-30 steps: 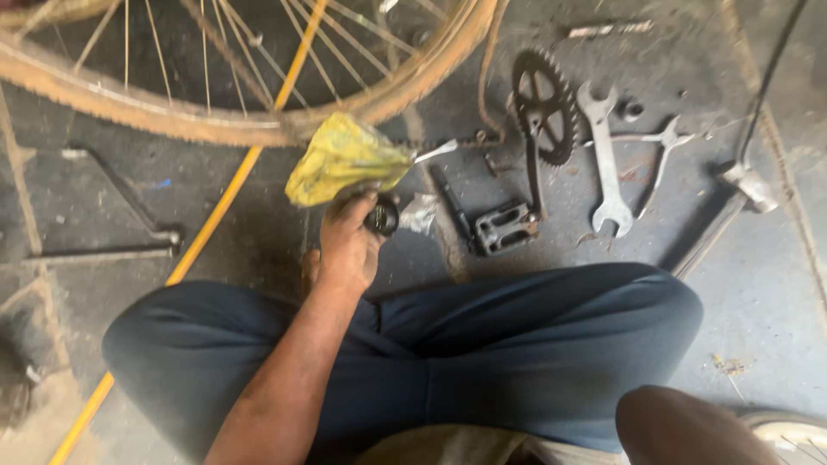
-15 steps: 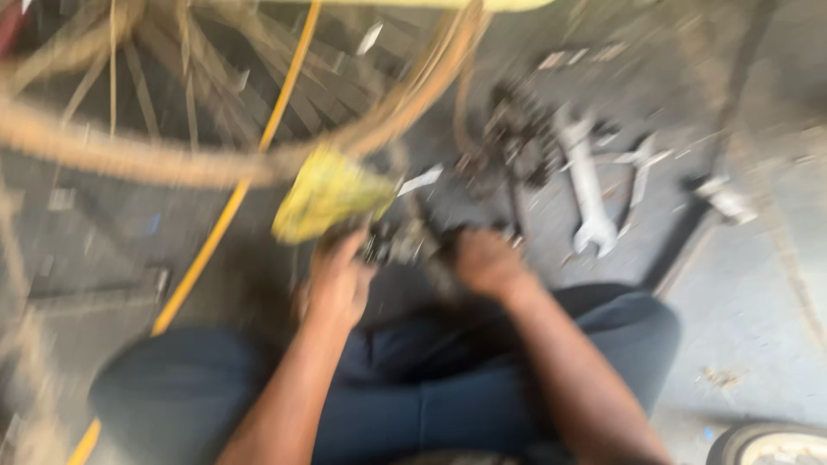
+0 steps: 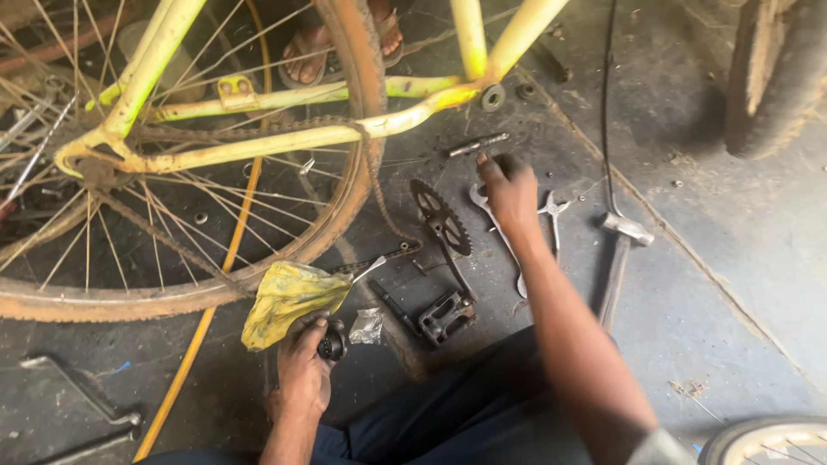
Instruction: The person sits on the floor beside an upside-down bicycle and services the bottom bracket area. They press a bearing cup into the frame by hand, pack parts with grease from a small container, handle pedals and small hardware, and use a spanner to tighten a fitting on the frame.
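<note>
My left hand (image 3: 303,372) is closed around a small dark round part (image 3: 332,345), with a crumpled yellow rag (image 3: 289,297) bunched just above my knuckles. Beside that hand, to its right, lies a small scrap of clear wrapper (image 3: 368,325), shapeless and shiny; no label can be made out on it.

My right hand (image 3: 510,191) reaches far forward, fingers curled downward onto the dark floor (image 3: 732,258). I cannot tell whether it grips anything. Just beyond its fingertips lies a short metal axle (image 3: 476,145), its long axis running left to right and tilted slightly upward at the right end. Under and beside this hand lie a flat wrench (image 3: 495,228), lengthwise toward me, and a pair of pliers (image 3: 552,215). Well right of it rests a hammer (image 3: 618,258), head away from me, handle pointing back toward my knee.

Between my two hands lies a crank with chainring (image 3: 442,226) and its black pedal (image 3: 445,317), long axis running toward me. The yellow bicycle frame (image 3: 284,138), a rusty wheel (image 3: 172,297) and a drooping chain (image 3: 375,185) stand beyond my left hand. Sandalled feet (image 3: 340,47) of another person show behind the frame.
</note>
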